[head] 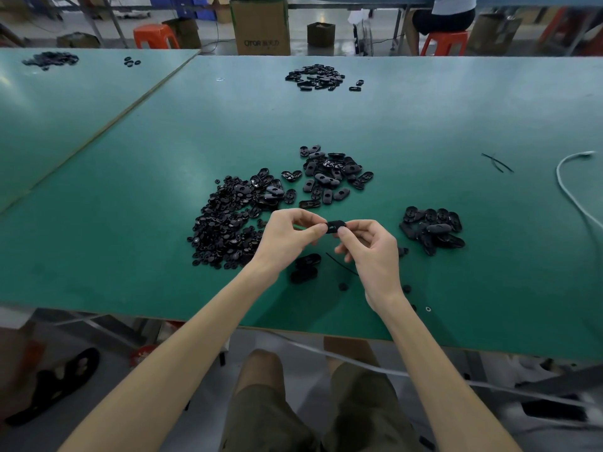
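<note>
Both forearms reach over the edge of the green table [130,158]. Left hand [287,238] and right hand [373,252] pinch 1 small black oval shell [335,226] between them, above the table, near the pile of round parts [225,223]. It looks light, stiff and smooth, so a pinch on its 2 ends seems the safest hold.

Part [335,226] sits between left hand [287,238] and right hand [372,252], above the table [130,256]. Just left of the left hand: heap of small round pieces [222,230]. Beyond both hands: spread of oval shells [329,177], meeting that heap's far edge. Right of the right hand, apart: stacked shells [432,230]. Under the hands, on the table: two shells [305,267], thin strip [341,264] beside them. Far beyond: another pile [315,77]. Well right: cable [574,197].
</note>
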A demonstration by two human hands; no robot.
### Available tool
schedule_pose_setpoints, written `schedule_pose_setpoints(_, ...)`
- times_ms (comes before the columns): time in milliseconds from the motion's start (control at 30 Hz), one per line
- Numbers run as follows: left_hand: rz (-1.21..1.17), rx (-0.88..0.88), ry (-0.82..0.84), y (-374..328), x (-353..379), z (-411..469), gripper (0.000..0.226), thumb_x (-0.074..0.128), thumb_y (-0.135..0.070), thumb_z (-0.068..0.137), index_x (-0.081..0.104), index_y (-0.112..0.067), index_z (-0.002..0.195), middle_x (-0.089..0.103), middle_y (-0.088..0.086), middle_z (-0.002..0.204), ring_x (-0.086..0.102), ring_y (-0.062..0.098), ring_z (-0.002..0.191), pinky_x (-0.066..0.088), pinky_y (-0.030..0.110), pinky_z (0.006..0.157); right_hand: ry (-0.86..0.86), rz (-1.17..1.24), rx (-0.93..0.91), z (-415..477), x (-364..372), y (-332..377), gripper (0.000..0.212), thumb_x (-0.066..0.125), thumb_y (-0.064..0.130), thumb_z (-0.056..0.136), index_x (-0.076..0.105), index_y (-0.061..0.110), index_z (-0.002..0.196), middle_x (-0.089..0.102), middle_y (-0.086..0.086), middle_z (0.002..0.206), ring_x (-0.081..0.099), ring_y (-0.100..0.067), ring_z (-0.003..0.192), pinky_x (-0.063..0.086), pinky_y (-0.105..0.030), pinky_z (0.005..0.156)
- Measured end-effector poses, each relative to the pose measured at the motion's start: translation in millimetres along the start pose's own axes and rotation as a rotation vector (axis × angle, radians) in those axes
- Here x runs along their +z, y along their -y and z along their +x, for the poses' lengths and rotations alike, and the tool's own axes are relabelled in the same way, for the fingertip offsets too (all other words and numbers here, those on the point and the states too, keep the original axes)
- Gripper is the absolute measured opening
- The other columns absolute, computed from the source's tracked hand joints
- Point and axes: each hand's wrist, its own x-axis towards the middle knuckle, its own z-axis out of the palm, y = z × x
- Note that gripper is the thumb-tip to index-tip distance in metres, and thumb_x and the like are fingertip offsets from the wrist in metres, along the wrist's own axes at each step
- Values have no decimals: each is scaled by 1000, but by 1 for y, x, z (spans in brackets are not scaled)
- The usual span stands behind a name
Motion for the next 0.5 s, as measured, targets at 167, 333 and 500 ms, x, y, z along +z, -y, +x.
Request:
schedule_pose_setpoints(167, 63, 18, -25, 1, 8, -1, 6, 79, -21, 90, 76, -16, 93, 75, -1, 91, 66, 11, 76, 56, 25, 77, 7, 1, 3, -1, -1, 0, 6, 74, 11, 95, 69, 10, 97, 76, 1, 77, 71, -13, 65, 52, -23, 56)
schedule_pose_setpoints(333, 92, 7, -32, 2, 13, 1, 5, 76, -18, 93, 75, -13, 95, 74, -2, 92, 64, 11, 75, 53, 26, 77, 14, 5, -2, -2, -1, 0, 7, 75, 9, 94, 68, 11, 95, 76, 1, 78, 72, -14, 65, 51, -23, 54)
schedule_pose_setpoints(500, 101, 8, -38, 6, 11, 2, 9, 78, -22, 92, 75, -13, 93, 74, -3, 88, 61, 1, 61, 47, 14, 62, 20, 10, -11, -1, -1, -1, 8, 75, 8, 94, 67, 11, 94, 76, 1, 78, 72, -15, 65, 52, -23, 55)
